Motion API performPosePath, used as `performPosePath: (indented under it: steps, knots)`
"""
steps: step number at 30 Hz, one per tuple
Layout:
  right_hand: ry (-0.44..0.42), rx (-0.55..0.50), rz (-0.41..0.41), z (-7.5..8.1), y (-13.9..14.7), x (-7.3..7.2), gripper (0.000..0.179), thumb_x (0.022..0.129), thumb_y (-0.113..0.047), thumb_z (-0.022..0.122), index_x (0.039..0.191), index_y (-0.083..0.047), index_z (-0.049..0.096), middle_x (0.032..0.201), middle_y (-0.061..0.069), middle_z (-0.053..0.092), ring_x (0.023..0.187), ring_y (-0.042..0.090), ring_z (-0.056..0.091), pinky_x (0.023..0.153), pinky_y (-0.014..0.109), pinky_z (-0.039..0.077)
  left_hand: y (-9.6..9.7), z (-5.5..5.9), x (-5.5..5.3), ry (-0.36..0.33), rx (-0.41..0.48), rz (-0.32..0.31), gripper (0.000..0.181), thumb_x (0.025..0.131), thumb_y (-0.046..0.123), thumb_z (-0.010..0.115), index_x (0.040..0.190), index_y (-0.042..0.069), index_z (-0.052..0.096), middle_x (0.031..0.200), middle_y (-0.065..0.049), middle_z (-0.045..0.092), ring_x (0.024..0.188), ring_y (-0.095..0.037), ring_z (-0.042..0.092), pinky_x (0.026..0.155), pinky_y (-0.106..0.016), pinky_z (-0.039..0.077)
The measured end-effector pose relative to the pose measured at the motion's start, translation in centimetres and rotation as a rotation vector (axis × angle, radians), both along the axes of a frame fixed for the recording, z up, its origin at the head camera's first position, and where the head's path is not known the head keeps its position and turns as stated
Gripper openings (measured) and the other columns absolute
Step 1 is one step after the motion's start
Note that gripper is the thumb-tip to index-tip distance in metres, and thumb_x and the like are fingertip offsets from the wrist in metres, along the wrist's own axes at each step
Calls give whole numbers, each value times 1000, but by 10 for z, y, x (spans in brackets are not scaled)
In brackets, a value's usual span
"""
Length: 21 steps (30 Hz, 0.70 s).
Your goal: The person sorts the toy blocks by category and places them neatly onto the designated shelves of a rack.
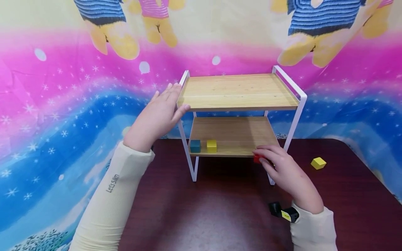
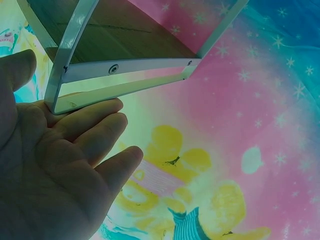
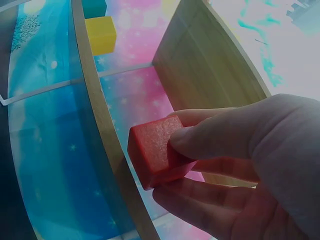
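Observation:
A two-tier wooden shelf rack [image 1: 238,91] with a white metal frame stands on the dark table. My left hand [image 1: 158,113] lies against the frame at the upper left corner, its fingers straight along the side rail [image 2: 120,95] and the thumb apart. Between thumb and fingers, my right hand [image 1: 290,170] pinches a red cube [image 3: 155,147] at the front edge of the lower shelf [image 1: 232,132], near its right end. On that shelf's left part sit a blue-green cube [image 1: 195,146] and, just right of it, a yellow cube [image 1: 211,146].
Another yellow cube [image 1: 318,163] lies on the dark table [image 1: 207,216], right of the rack. Behind everything hangs a colourful backdrop [image 1: 62,87] with printed bears and snowflakes. The rack's white legs [image 1: 188,157] rise at both sides of the lower shelf.

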State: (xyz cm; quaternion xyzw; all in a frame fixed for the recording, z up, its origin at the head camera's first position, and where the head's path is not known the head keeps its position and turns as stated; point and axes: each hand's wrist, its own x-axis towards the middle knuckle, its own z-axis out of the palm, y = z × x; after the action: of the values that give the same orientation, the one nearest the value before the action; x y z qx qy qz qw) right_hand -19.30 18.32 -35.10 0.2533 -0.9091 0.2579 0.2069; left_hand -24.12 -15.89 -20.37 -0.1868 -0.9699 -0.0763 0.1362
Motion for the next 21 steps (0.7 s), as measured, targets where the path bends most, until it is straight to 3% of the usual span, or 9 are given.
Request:
performPosePath:
  steps: [11, 21]
  knots:
    - [-25, -27, 11, 6, -12, -8, 35, 90, 6, 71, 123, -3, 71, 125, 20, 65, 115, 39, 59, 91, 59, 54, 1, 0, 1, 11, -3, 3, 78, 106, 50, 45, 163, 8, 14, 168, -11, 18, 156, -26, 8, 125, -50, 7]
    - [13, -22, 27, 10, -21, -13, 35, 89, 6, 72, 123, -4, 72, 122, 20, 66, 112, 39, 61, 93, 58, 54, 1, 0, 2, 9, 2, -3, 77, 106, 50, 44, 163, 8, 14, 168, -11, 18, 156, -26, 8, 125, -50, 6]
